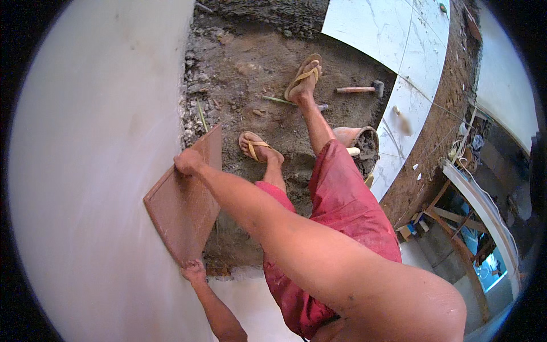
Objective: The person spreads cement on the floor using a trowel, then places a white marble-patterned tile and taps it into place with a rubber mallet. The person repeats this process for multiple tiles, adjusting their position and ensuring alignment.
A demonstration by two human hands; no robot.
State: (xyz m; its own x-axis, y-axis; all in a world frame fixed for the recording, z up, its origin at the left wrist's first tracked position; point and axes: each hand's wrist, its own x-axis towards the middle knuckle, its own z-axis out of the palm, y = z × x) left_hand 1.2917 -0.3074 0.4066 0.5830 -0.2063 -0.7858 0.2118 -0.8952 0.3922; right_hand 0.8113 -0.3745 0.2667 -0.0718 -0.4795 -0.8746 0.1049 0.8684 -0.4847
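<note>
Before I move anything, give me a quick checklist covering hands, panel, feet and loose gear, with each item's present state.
1. Right hand gripping the brown panel: ok, closed on an edge.
2. Left hand gripping it too: ok, closed at the near end.
3. Panel touching the white wall: cannot tell, this single view doesn't settle contact.
4. Mallet away from the feet: ok, it lies apart on the soil.
5. Green stick away from the feet: not ok, it lies right by the right foot.
6. Bucket clear of the right leg: cannot tell, they overlap here.
</note>
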